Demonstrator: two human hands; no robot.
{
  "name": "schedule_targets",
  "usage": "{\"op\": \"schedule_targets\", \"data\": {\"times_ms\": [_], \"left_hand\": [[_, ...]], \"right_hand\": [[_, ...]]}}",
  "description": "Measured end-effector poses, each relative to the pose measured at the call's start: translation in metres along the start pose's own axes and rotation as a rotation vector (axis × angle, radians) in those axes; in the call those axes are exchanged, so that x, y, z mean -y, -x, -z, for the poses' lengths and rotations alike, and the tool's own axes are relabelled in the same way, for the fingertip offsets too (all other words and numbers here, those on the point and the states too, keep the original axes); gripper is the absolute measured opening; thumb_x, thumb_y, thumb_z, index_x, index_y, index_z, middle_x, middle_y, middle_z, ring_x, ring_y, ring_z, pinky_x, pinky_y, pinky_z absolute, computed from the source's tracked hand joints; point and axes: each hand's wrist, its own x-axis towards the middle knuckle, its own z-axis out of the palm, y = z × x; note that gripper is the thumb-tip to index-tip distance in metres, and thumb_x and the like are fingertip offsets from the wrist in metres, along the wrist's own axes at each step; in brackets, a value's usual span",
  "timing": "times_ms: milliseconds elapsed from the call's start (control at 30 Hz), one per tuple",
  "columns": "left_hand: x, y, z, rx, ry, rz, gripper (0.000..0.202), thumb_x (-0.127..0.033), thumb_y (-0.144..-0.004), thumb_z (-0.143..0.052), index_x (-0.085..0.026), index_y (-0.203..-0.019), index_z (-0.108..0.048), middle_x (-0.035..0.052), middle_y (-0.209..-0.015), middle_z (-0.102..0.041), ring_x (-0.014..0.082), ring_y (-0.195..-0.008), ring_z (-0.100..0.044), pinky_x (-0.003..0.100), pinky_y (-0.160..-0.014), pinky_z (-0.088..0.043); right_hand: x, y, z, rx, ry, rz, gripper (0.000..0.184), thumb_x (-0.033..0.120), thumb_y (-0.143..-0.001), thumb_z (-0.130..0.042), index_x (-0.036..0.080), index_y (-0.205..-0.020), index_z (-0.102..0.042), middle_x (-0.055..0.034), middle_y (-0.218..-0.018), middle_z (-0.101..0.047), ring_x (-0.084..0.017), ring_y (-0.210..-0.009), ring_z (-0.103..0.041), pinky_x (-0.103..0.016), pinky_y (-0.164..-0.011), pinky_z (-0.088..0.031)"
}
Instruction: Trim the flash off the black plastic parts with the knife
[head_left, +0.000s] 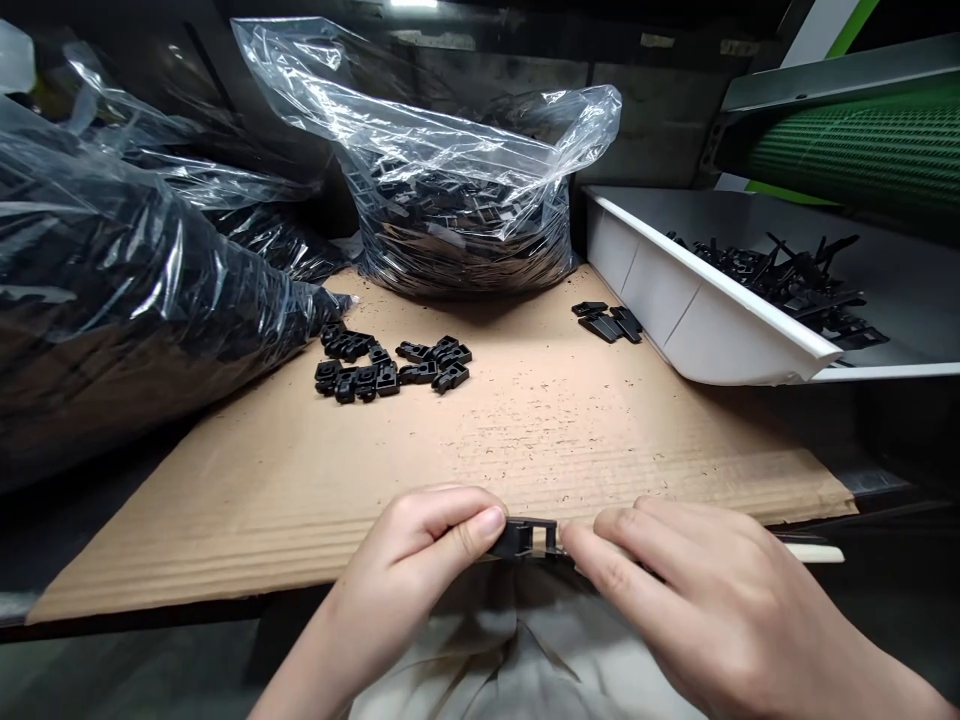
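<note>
My left hand (442, 540) pinches a small black plastic part (529, 538) between thumb and fingers, just past the near edge of the cardboard. A rectangular opening shows at the part's right end. Close against that end are the fingertips of my right hand (675, 570), which is closed around a slim tool. Only the tool's pale, flat rear end (816, 552) sticks out to the right of the hand; its working end is hidden. Farther back on the cardboard lies a loose cluster of black plastic pieces (367, 375). Several flatter black pieces (606, 322) lie near the tray.
A clear bag of black parts (469, 215) stands at the back of the cardboard sheet (300, 480). Another bulging bag (142, 300) leans in from the left. On the right sits a white tray (675, 300) with black parts, below a green mesh roller (862, 145). Small black shavings dot the cardboard.
</note>
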Motion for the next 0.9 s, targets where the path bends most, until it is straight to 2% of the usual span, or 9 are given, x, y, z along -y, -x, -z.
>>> {"op": "schedule_targets", "data": {"times_ms": [100, 267, 400, 533, 667, 800, 900], "left_hand": [[0.0, 0.002, -0.001, 0.008, -0.003, 0.026, 0.029, -0.03, -0.082, -0.045, -0.016, -0.057, -0.051, -0.0019, -0.058, -0.046, 0.0117, -0.058, -0.044, 0.021, -0.054, -0.034], [0.002, 0.004, -0.002, 0.001, 0.011, 0.031, 0.029, -0.032, -0.083, -0.045, -0.016, -0.058, -0.051, -0.002, -0.059, -0.045, 0.0121, -0.059, -0.043, 0.022, -0.055, -0.033], [0.003, 0.003, -0.005, -0.025, -0.011, 0.005, 0.03, -0.032, -0.082, -0.045, -0.016, -0.057, -0.05, -0.0026, -0.057, -0.043, 0.0118, -0.057, -0.041, 0.022, -0.053, -0.032], [0.001, 0.003, -0.007, -0.055, -0.036, -0.012, 0.029, -0.03, -0.082, -0.046, -0.016, -0.058, -0.052, -0.0025, -0.057, -0.046, 0.0119, -0.057, -0.044, 0.021, -0.053, -0.033], [-0.002, 0.003, -0.008, -0.063, -0.011, -0.027, 0.029, -0.026, -0.081, -0.048, -0.017, -0.053, -0.049, -0.0036, -0.054, -0.045, 0.0106, -0.054, -0.043, 0.019, -0.051, -0.033], [-0.003, 0.003, -0.008, -0.064, -0.014, -0.025, 0.031, -0.028, -0.081, -0.047, -0.017, -0.052, -0.047, -0.0034, -0.053, -0.043, 0.0108, -0.053, -0.041, 0.02, -0.051, -0.033], [-0.002, 0.004, -0.007, -0.084, -0.034, -0.034, 0.032, -0.029, -0.082, -0.046, -0.017, -0.053, -0.051, -0.0025, -0.054, -0.044, 0.0113, -0.054, -0.043, 0.021, -0.052, -0.033]], "right_hand": [[0.002, -0.004, 0.002, -0.022, 0.032, 0.058, 0.033, 0.004, -0.083, -0.033, 0.007, -0.092, -0.065, -0.0064, -0.058, -0.059, -0.016, -0.05, -0.055, -0.026, -0.042, -0.043], [0.004, -0.004, 0.005, 0.002, 0.096, 0.091, 0.032, 0.004, -0.081, -0.036, 0.008, -0.094, -0.065, -0.0068, -0.059, -0.06, -0.016, -0.049, -0.055, -0.027, -0.041, -0.043], [0.006, -0.003, 0.007, -0.013, 0.128, 0.086, 0.033, 0.004, -0.082, -0.035, 0.007, -0.093, -0.066, -0.0083, -0.06, -0.061, -0.018, -0.05, -0.056, -0.029, -0.041, -0.043], [0.011, -0.006, 0.003, 0.046, 0.172, 0.045, 0.036, 0.004, -0.083, -0.031, 0.008, -0.093, -0.066, -0.0076, -0.06, -0.059, -0.018, -0.049, -0.056, -0.029, -0.038, -0.042], [0.018, -0.012, 0.0, 0.085, 0.226, -0.003, 0.034, 0.002, -0.078, -0.033, 0.012, -0.082, -0.066, -0.0056, -0.057, -0.057, -0.018, -0.045, -0.055, -0.029, -0.036, -0.04], [0.014, -0.015, 0.008, 0.088, 0.145, -0.075, 0.029, 0.003, -0.071, -0.038, 0.016, -0.07, -0.064, -0.0029, -0.051, -0.054, -0.017, -0.038, -0.051, -0.028, -0.032, -0.035], [0.005, -0.009, 0.012, 0.033, -0.085, -0.209, 0.021, 0.014, -0.08, -0.043, 0.018, -0.074, -0.063, -0.0017, -0.056, -0.058, -0.014, -0.043, -0.054, -0.024, -0.036, -0.04]]}}
